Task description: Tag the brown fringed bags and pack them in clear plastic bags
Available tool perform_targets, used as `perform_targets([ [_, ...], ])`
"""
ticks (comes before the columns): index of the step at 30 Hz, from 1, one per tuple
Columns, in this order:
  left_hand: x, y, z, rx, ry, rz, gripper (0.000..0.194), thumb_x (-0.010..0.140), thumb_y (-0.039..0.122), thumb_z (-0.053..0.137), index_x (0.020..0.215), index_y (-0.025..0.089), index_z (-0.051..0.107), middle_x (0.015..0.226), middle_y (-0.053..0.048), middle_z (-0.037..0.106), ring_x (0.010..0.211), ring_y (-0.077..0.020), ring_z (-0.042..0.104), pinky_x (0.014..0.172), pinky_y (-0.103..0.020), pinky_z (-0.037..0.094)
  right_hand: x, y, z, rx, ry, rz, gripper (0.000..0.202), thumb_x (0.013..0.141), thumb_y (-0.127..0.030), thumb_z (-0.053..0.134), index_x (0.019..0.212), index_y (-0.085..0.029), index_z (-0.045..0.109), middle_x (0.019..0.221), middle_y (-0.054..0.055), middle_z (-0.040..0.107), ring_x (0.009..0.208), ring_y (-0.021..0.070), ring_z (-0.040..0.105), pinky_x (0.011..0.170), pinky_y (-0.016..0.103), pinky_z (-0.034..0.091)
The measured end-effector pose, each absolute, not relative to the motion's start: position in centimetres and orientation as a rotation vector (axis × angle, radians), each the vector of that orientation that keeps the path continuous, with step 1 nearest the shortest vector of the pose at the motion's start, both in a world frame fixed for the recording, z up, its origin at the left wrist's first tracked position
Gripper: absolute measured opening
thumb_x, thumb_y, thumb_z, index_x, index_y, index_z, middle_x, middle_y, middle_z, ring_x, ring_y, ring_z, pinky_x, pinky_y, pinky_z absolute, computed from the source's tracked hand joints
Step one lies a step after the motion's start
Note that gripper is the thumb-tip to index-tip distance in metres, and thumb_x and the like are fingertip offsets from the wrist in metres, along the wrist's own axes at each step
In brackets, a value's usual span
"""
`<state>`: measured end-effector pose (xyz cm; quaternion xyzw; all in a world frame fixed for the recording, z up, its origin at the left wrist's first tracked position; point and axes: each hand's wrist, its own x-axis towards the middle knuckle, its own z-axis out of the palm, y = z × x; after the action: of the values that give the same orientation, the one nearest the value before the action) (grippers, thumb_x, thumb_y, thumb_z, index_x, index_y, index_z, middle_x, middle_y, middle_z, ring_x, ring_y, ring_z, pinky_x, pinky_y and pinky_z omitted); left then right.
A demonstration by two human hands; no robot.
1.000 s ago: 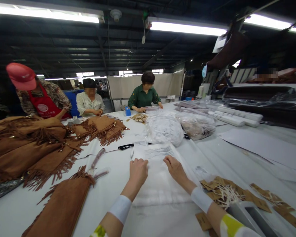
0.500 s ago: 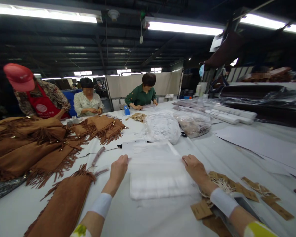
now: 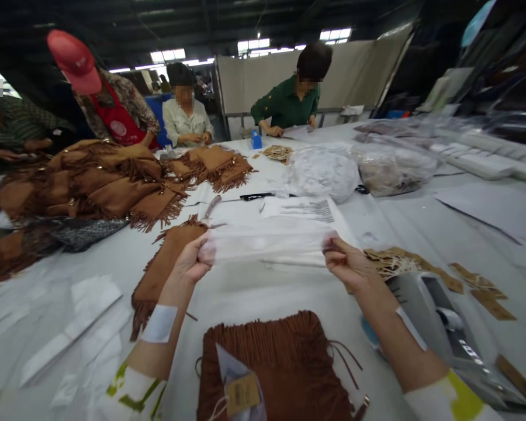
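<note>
Head view, sole entry.

Item: one translucent white plastic sheet or bag (image 3: 267, 242), stretched crosswise above the table (image 3: 249, 292), in front of us. We cannot tell how many layers it has.

Item: our left hand (image 3: 193, 260), pinching the sheet's left end between thumb and fingers; fingertips veiled by the film.

Item: our right hand (image 3: 348, 263), pinching the right end in like fashion, palm turned inward.

Item: beyond the sheet, a flat stack of white plastic with printed lines (image 3: 307, 209), lying on the table.

Item: nearest our body, a dark brown fringed piece (image 3: 284, 356), lying flat, fringe along its far edge, with a kraft tag (image 3: 243, 394) upon it.

Item: beside our left forearm, a second brown fringed piece (image 3: 169, 254).

Item: at our right forearm, a grey device (image 3: 421, 304) and loose strung tags (image 3: 442, 278).

Item: across the table, a co-worker in green (image 3: 284, 102), hands at a thin sheet.

Notes on handling, in our judgement: we do best to keep both pinches level and the pull light and even, since thin film may crease, cling or tear; small fingertip rubs help part any layers; and we keep it clear of the fringe.
</note>
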<state>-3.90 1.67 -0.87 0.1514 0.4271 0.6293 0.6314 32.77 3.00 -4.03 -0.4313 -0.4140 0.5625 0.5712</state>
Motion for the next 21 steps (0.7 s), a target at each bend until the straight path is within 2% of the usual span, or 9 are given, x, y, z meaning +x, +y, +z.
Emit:
perform_targets([
  [3, -4.8, -2.0, -1.2, 0.376, 1.052, 1.227, 0.015, 0.079, 0.013, 0.056, 0.092, 0.011, 0.064, 0.072, -0.004, 0.067, 0.059, -0.0132, 0.061, 0.051, -0.024, 0.053, 31.1, 1.5, -3.7, -1.008, -1.083, 1.358, 0.032, 0.079, -0.046, 0.066, 0.064, -0.022, 0.051, 0.052, -0.005, 0.046, 0.043, 0.0089, 0.04, 0.032, 0.018, 0.027],
  [6, -6.9, -3.9, -1.4, 0.603, 1.13, 1.169, 0.016, 0.081, 0.024, 0.055, 0.086, 0.012, 0.065, 0.067, -0.003, 0.065, 0.058, -0.0129, 0.057, 0.054, -0.024, 0.049, 30.1, -0.2, -3.6, -1.08, -1.218, 1.293, 0.042, 0.077, -0.05, 0.067, 0.056, -0.022, 0.044, 0.048, -0.007, 0.037, 0.043, 0.0082, 0.033, 0.037, 0.02, 0.03],
  [8, -8.8, -4.1, -1.2, 0.917, 1.251, 1.227, 0.025, 0.083, 0.036, 0.054, 0.07, 0.015, 0.06, 0.058, 0.0, 0.057, 0.052, -0.0113, 0.05, 0.052, -0.022, 0.042, 30.0, -0.9, -3.7, -1.098, -1.624, 1.119, 0.041, 0.074, -0.05, 0.07, 0.056, -0.022, 0.046, 0.052, -0.005, 0.04, 0.049, 0.0101, 0.037, 0.047, 0.023, 0.037],
  [10, -10.6, -4.2, -1.3, 1.318, 1.367, 1.222, 0.036, 0.079, 0.042, 0.062, 0.056, 0.018, 0.048, 0.05, 0.004, 0.045, 0.05, -0.0093, 0.04, 0.052, -0.021, 0.034, 30.6, -1.0, -4.1, -1.006, -2.174, 0.781, 0.031, 0.076, -0.047, 0.068, 0.064, -0.022, 0.052, 0.061, -0.001, 0.048, 0.059, 0.0139, 0.044, 0.057, 0.026, 0.041],
  [12, -11.8, -4.6, -2.1, 1.855, 1.398, 0.982, 0.039, 0.075, 0.04, 0.069, 0.055, 0.019, 0.044, 0.053, 0.006, 0.043, 0.054, -0.0097, 0.039, 0.057, -0.023, 0.032, 31.5, -0.7, -5.3, -0.87, -2.509, 0.459, 0.021, 0.084, -0.038, 0.058, 0.073, -0.021, 0.055, 0.069, 0.003, 0.053, 0.066, 0.017, 0.048, 0.063, 0.029, 0.041],
  [14, -12.1, -5.8, -4.0, 2.382, 1.332, 0.498, 0.027, 0.08, 0.036, 0.065, 0.066, 0.019, 0.049, 0.065, 0.002, 0.053, 0.065, -0.0132, 0.047, 0.068, -0.027, 0.035, 32.4, -0.8, -7.1, -0.85, -2.634, 0.336, 0.016, 0.088, -0.028, 0.047, 0.075, -0.02, 0.053, 0.071, 0.005, 0.055, 0.067, 0.0179, 0.049, 0.064, 0.03, 0.04],
  [16, -11.7, -7.5, -6.8, 2.63, 1.286, 0.095, 0.011, 0.089, 0.027, 0.051, 0.08, 0.02, 0.051, 0.081, -0.003, 0.059, 0.078, -0.0166, 0.052, 0.074, -0.03, 0.036, 33.1, -1.5, -9.2, -0.922, -2.685, 0.404, 0.014, 0.088, -0.023, 0.044, 0.076, -0.02, 0.051, 0.072, 0.004, 0.056, 0.066, 0.0175, 0.05, 0.063, 0.029, 0.039],
  [17, -11.4, -8.6, -8.3, 2.641, 1.304, 0.022, 0.009, 0.091, 0.02, 0.046, 0.084, 0.02, 0.051, 0.084, -0.004, 0.06, 0.081, -0.0174, 0.052, 0.074, -0.03, 0.037, 33.4, -2.0, -10.2, -0.975, -2.686, 0.482, 0.012, 0.087, -0.022, 0.044, 0.077, -0.02, 0.051, 0.072, 0.003, 0.056, 0.065, 0.0171, 0.051, 0.062, 0.029, 0.039],
  [21, -10.3, -12.5, -12.6, 2.563, 1.419, -0.005, 0.018, 0.09, 0.01, 0.036, 0.088, 0.021, 0.05, 0.089, -0.005, 0.059, 0.086, -0.0198, 0.052, 0.072, -0.03, 0.039, 34.1, -4.5, -12.3, -1.208, -2.542, 0.815, 0.009, 0.084, -0.023, 0.046, 0.077, -0.02, 0.051, 0.067, 0.0, 0.055, 0.061, 0.0156, 0.05, 0.06, 0.027, 0.038],
])
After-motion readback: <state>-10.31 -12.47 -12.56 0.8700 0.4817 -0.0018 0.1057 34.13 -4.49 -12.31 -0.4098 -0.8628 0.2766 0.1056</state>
